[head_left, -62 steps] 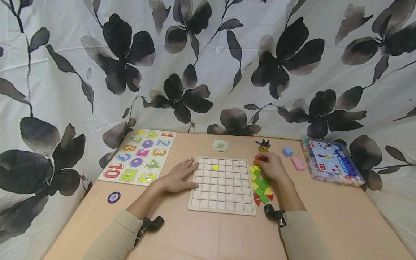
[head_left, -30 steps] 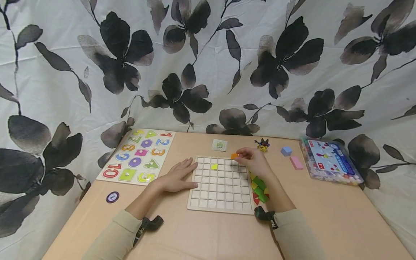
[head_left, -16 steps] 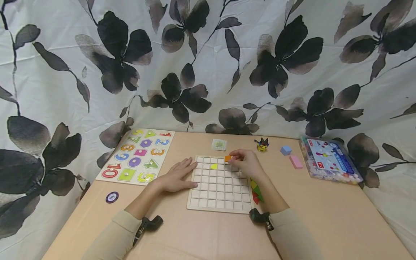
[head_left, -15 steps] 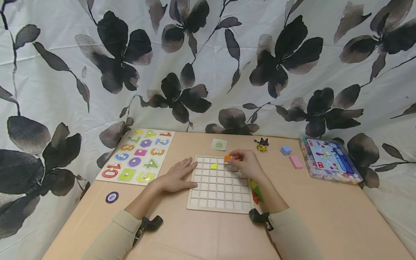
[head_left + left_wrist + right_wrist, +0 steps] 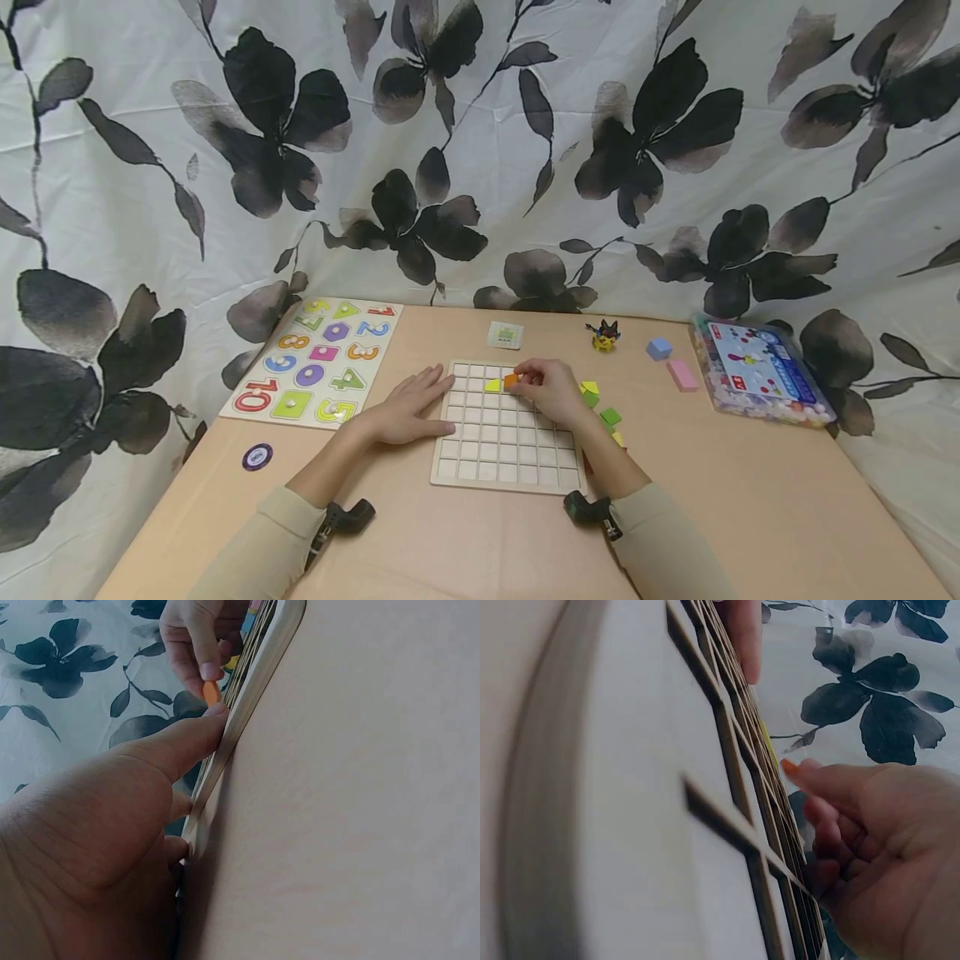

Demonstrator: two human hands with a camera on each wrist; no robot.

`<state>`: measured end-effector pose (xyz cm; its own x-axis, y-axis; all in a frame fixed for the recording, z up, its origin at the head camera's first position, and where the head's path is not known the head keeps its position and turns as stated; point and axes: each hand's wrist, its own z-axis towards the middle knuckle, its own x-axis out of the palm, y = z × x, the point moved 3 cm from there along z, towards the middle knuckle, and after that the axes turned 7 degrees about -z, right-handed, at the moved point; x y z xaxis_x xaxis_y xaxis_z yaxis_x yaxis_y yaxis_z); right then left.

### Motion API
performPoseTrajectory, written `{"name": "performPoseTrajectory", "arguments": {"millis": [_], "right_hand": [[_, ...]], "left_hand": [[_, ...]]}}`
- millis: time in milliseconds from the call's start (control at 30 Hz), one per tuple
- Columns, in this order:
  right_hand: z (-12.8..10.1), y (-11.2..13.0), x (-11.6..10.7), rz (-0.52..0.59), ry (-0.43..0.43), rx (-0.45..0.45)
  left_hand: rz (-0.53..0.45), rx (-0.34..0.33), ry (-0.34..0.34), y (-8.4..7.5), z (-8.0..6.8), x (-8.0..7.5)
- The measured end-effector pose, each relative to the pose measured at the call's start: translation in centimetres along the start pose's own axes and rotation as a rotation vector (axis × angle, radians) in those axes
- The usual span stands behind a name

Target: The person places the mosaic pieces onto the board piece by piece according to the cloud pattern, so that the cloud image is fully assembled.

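Note:
My right hand [image 5: 553, 392] pinches a small orange tile [image 5: 511, 381] between thumb and fingers, over the upper part of the white gridded board [image 5: 489, 471]. Just left of that tile, a yellow tile [image 5: 492, 385] sits in a grid cell. My left hand [image 5: 408, 408] lies with fingers spread on the board's left edge, the thumb on its rim. In the left wrist view the orange tile [image 5: 211, 691] shows edge-on in the right hand's pinch. The right wrist view shows only a bit of orange tile [image 5: 789, 766] at the right thumb tip.
Green tiles [image 5: 609, 417] and yellow ones lie right of the board, partly behind my right forearm. Behind are a small picture card [image 5: 506, 335] and figurine [image 5: 603, 335]. A blue block [image 5: 659, 348], pink block [image 5: 682, 375] and bead box [image 5: 761, 371] stand right; a number puzzle [image 5: 315, 362] and purple disc [image 5: 257, 457] left.
My right hand has brought the orange tile from the pile at the right, leftward across the board's top edge, then down beside the yellow tile. The left hand stays in place.

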<state>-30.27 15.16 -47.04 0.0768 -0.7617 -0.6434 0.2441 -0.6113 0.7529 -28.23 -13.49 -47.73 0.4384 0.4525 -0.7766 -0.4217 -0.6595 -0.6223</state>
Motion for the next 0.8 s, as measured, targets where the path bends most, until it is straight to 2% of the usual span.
{"name": "performPoseTrajectory", "arguments": {"millis": [200,400,800], "right_hand": [[-0.04,-0.1,0.34,-0.08,0.007,-0.034],[-0.08,-0.01,0.31,-0.141,0.036,-0.033],[-0.22,0.57,0.3,-0.2,0.05,-0.056]], "left_hand": [[0.0,-0.002,0.003,0.07,0.07,0.0],[0.002,0.0,0.004,-0.05,0.15,-0.04],[-0.008,-0.001,0.004,-0.43,0.05,-0.14]]}}
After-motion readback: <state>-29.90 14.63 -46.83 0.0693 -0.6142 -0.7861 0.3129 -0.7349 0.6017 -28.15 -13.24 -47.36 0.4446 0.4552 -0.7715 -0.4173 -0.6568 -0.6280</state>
